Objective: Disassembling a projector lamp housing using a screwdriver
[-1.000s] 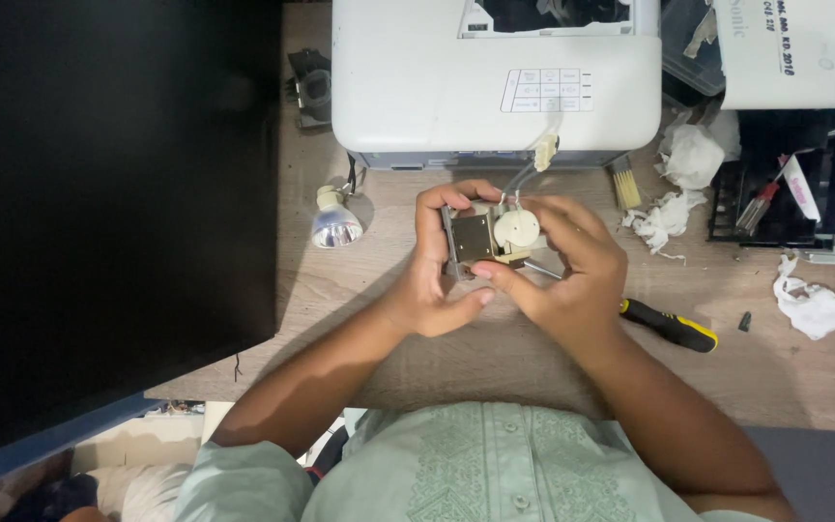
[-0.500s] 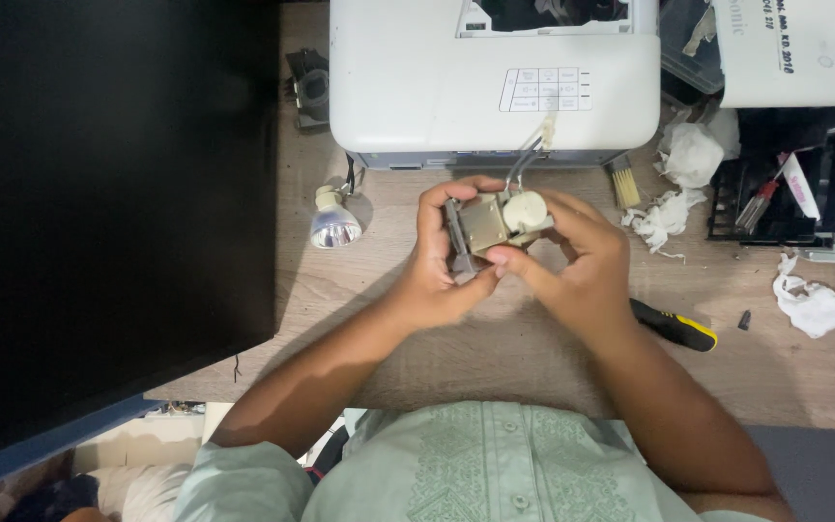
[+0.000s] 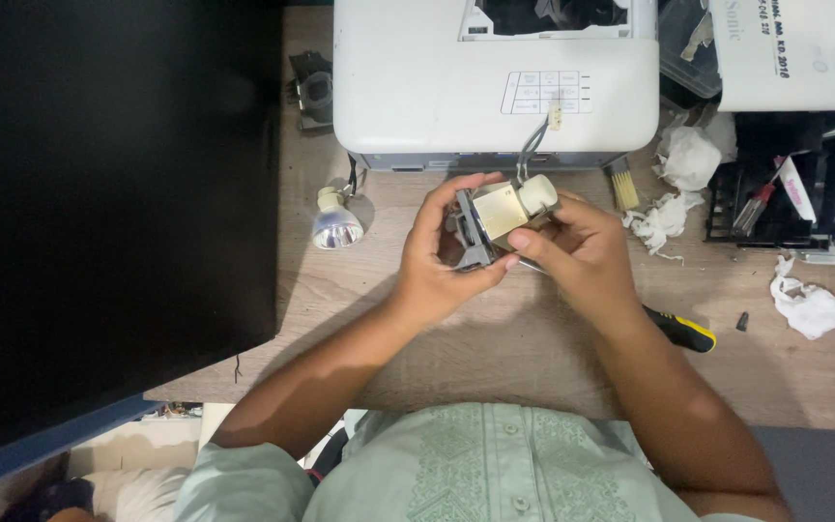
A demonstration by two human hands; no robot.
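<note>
Person in a pale green patterned shirt (image 3: 475, 469) is leaning over the wooden surface (image 3: 495, 358), both forearms reaching forward. Left hand (image 3: 442, 261) is wrapping the lamp module (image 3: 497, 215) from the left, grip pinching its dark grey frame, thumb low, fingers curling over the top. Right hand (image 3: 582, 253) is closing on the same module from the right, thumb pressing its cream-coloured housing, grip pinching it. Module is being held just above the surface, tilted, right in front of the white projector (image 3: 437, 82); grey wires (image 3: 532, 145) are running from it up to the projector's top. Yellow-and-black screwdriver (image 3: 680, 331) is lying beside the right forearm. Loose reflector bulb (image 3: 336, 224) is sitting left of the hands, well apart. Small brush (image 3: 620, 184) and crumpled tissues (image 3: 669, 188) are lying to the right, near the projector. Black tray (image 3: 775, 198) is sitting further right. Big dark screen (image 3: 108, 213) is filling the left side.
</note>
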